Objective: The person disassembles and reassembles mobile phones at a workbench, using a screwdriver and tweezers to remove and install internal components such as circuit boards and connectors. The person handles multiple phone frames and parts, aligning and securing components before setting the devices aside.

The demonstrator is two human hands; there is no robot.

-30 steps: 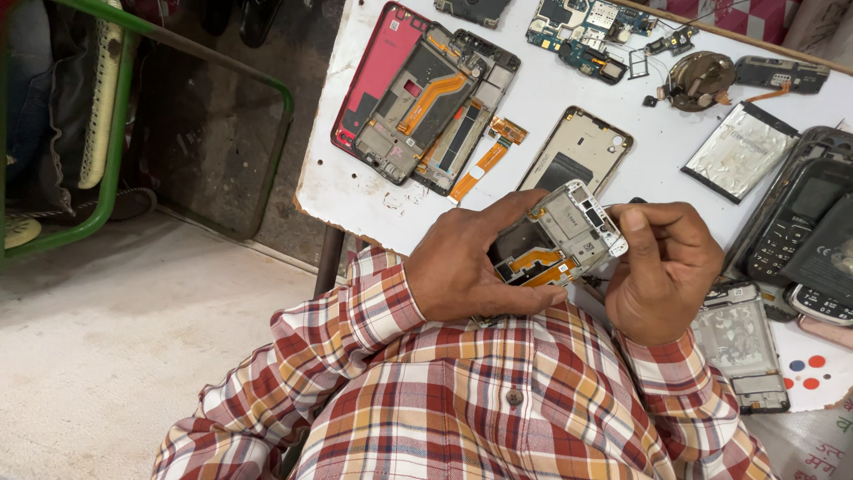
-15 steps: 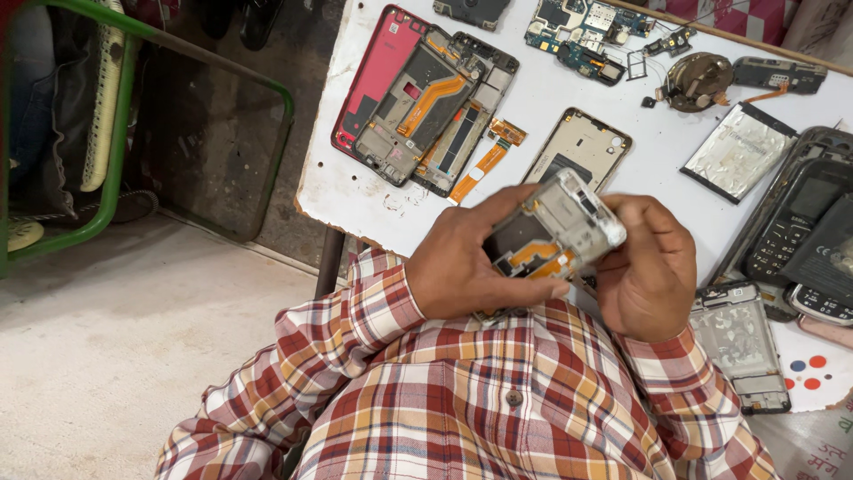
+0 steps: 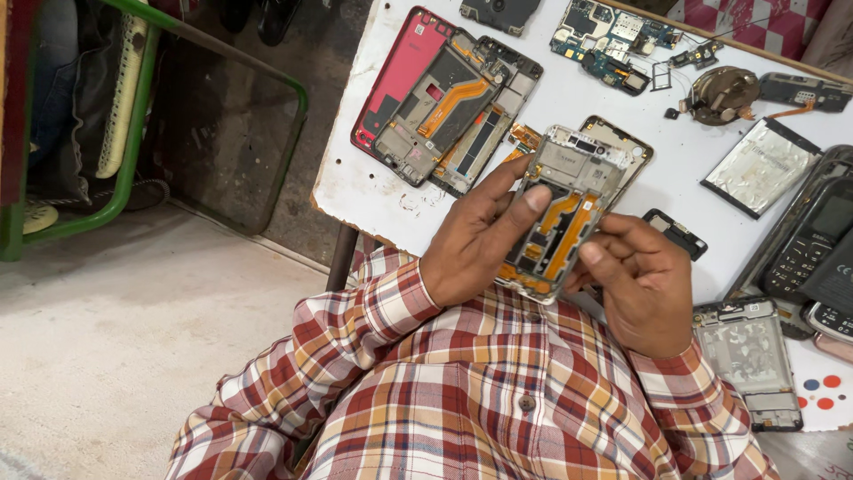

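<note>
Held up over the white table: an opened phone frame with orange ribbon cables, clamped between left hand at its eight o'clock and right hand at its four o'clock, thumbs pressing its face.

Shirt checked red, orange and white; table white; frame pink; held phone grey with orange ribbons; rail green.

You get soft, even daylight on the white worktop: bright there without glare, weak shadows, sharp focus. Left of the worktop, the floor under it falls dim.
</note>
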